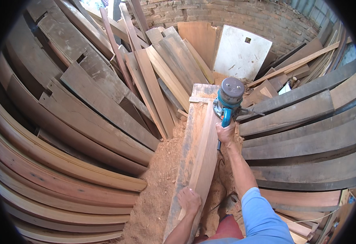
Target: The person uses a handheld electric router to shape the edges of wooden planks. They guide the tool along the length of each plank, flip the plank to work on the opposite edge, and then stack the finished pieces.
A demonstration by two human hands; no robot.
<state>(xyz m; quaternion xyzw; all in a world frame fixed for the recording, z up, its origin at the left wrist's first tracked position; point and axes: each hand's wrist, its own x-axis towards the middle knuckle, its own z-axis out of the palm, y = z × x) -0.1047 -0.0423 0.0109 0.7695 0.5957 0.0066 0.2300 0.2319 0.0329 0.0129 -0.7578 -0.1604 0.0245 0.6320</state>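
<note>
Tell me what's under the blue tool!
Under the blue tool, held by the right hand, is the far end of a pale wooden board. The tool covers the spot right beneath it, so the wood there can't be seen.

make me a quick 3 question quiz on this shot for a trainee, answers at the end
1. True or false: the right hand grips the blue handle of the power tool.
2. Where is the left hand? a) on the power tool b) on the timber under the tool c) out of view
3. Fill the gap: the white panel stands in front of a ____ wall.

Key: 1 true; 2 b; 3 brick.
</note>
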